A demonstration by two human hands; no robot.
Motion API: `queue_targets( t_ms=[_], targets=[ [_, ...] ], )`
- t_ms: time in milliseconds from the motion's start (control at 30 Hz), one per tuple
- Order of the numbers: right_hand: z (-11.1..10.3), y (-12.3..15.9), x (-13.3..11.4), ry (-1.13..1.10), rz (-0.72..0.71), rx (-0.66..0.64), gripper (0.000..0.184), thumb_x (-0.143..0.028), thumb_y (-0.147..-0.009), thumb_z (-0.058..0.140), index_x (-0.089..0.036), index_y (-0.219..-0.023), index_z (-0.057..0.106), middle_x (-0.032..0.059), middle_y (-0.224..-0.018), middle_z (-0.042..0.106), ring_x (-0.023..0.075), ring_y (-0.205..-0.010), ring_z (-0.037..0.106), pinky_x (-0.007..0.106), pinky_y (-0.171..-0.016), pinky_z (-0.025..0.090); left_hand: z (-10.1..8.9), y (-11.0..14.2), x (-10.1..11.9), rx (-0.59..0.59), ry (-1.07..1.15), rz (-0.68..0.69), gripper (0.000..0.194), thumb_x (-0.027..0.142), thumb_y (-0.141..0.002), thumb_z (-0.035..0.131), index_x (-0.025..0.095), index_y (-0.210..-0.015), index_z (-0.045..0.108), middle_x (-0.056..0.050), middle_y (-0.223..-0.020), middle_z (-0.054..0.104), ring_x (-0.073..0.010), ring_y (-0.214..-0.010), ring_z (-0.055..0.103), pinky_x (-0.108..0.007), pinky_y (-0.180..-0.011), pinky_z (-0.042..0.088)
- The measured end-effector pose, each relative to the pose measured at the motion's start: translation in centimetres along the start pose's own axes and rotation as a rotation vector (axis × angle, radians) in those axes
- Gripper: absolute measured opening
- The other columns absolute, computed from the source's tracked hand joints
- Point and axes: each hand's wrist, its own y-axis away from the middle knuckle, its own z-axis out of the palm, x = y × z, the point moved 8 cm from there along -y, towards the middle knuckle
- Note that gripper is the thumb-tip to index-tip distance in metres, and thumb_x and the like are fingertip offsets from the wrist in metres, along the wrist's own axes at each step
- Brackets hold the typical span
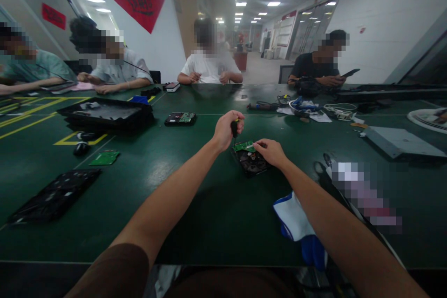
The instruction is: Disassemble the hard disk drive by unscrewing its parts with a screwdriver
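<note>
My left hand is closed round the handle of a screwdriver, held upright with its tip down at the edge of a hard drive. The drive lies on the green table with its green circuit board showing along the far side. My right hand touches the board's right end with thumb and fingers pressed together. Whether the board is still fastened to the drive I cannot tell.
Blue and white gloves lie near my right forearm. Leftward are a loose circuit board, a black device and a black tray. Another drive lies beyond my left hand. Several people sit across the table; a grey metal case is rightward.
</note>
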Motion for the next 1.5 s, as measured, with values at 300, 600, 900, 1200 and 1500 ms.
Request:
queue_targets(
  t_ms=[300,600,900,1200,1500],
  targets=[
    [0.0,0.0,-0.2,0.022,-0.014,-0.007,0.031,-0.045,-0.094,0.056,-0.024,-0.101,0.078,0.0045,-0.106,0.076,0.0213,-0.096,0.068,0.030,-0.083,0.049,-1.2,0.0,-0.5,0.111,-0.134,0.004,0.042,0.048,-0.081,0.072,0.024,-0.080,0.038,0.008,-0.061,0.047,-0.0058,-0.044,0.040,-0.021,-0.044,0.029],
    [0.1,-0.1,0.0,0.026,-0.018,-0.005,0.032,-0.047,-0.094,0.057,-0.025,-0.101,0.077,0.0046,-0.107,0.076,0.0218,-0.097,0.068,0.031,-0.084,0.049,-1.4,0.1,0.3,0.151,-0.253,0.115,0.041,0.053,-0.084,0.069,0.021,-0.072,0.047,0.003,-0.067,0.054,-0.0083,-0.060,0.051,-0.022,-0.060,0.042],
    [0.1,-0.1,0.2,0.013,-0.016,-0.009,0.032,-0.048,-0.093,0.057,-0.024,-0.101,0.077,0.0046,-0.106,0.075,0.0213,-0.094,0.068,0.031,-0.082,0.049,-2.3,-0.7,0.2,0.150,-0.197,0.065,0.028,0.043,-0.088,0.066,0.021,-0.077,0.053,0.003,-0.067,0.052,-0.0095,-0.061,0.052,-0.023,-0.063,0.046],
    [0.2,-0.1,0.2,0.007,-0.009,-0.003,0.032,-0.048,-0.094,0.057,-0.024,-0.101,0.077,0.0043,-0.106,0.076,0.0208,-0.094,0.068,0.029,-0.081,0.048,-2.5,-0.7,-0.1,0.174,-0.148,0.072,0.028,0.041,-0.085,0.070,0.021,-0.081,0.051,0.003,-0.068,0.056,-0.0089,-0.061,0.054,-0.022,-0.062,0.045],
    [0.0,0.0,0.1,0.001,0.005,0.004,0.032,-0.048,-0.093,0.057,-0.024,-0.100,0.078,0.0042,-0.105,0.076,0.0214,-0.094,0.068,0.029,-0.080,0.047,-2.1,-0.9,-0.4,0.143,-0.078,0.000,0.032,0.050,-0.090,0.062,0.019,-0.082,0.058,0.001,-0.068,0.060,-0.0108,-0.061,0.059,-0.023,-0.061,0.048]
  ],
)
